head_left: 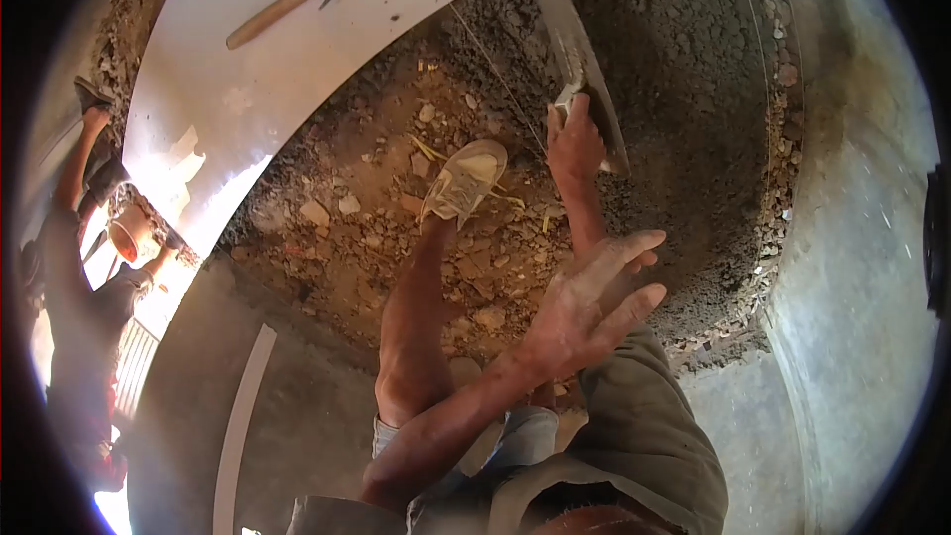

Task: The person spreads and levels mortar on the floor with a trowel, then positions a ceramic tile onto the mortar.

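My right hand (pixel 576 147) is closed round the handle of a long metal trowel (pixel 584 74). The trowel's flat blade lies on or just over dark, wet mortar (pixel 684 89). Nearer to the camera, my left hand (pixel 599 309) has its fingers spread, holds nothing and crosses in front of my right forearm. A thin string (pixel 500 76) stretches over the ground to the left of the trowel.
A shoe (pixel 464 183) stands on rubble (pixel 367 238). A claw hammer (pixel 282 12) lies on a pale surface (pixel 218 69). Another person (pixel 74 317) is at the far left near an orange container (pixel 129 235). A concrete wall (pixel 857 267) is at the right.
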{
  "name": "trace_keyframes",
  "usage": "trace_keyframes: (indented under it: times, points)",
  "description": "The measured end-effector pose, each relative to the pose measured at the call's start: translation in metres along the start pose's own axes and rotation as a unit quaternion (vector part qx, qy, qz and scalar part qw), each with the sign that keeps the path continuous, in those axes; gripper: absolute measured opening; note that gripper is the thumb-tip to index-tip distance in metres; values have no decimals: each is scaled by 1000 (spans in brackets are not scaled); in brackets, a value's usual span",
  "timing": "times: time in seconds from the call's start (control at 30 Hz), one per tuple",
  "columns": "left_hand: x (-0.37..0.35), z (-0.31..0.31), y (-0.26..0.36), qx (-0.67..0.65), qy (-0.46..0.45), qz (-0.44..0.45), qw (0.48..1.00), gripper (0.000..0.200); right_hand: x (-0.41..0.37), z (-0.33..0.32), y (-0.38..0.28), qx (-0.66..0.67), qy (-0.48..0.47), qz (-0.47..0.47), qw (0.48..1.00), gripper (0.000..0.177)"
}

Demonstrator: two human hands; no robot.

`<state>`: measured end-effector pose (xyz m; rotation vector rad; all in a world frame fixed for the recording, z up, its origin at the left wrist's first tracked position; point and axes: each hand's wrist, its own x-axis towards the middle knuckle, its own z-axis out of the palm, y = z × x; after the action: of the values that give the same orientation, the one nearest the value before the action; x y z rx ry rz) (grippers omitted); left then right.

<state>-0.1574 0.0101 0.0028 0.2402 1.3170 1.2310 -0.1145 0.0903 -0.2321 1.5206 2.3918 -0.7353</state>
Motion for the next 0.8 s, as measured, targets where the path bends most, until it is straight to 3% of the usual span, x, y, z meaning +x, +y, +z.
trace_keyframes:
  times: [0.17,0.27,0.3,0.43,0.53,0.63,0.7,0.8]
  points:
    - [0,-1,-3,-6,8,-5,1000,53,58,-10,-8,51,53,60,996,35]
    - [0,1,1,-6,0,-11,1000,53,77,-23,0,-21,-21,-27,999,41]
    - [1,0,0,-6,4,-1,1000,52,72,-38,-3,-35,-51,-15,998,40]
    - [4,-6,8,-12,24,12,1000,50,60,-68,-12,60,0,15,998,37]
    - [2,-7,-2,-28,81,76,993,43,92,-82,-38,108,-83,-20,990,41]
    - [2,-9,-1,-85,157,53,983,40,119,-71,-71,46,-87,-48,994,43]
    - [-1,-9,0,-96,151,21,984,39,113,-59,-66,5,-65,-71,995,45]
    - [4,-19,13,-58,156,53,985,38,80,-55,-51,-21,-60,-89,994,44]
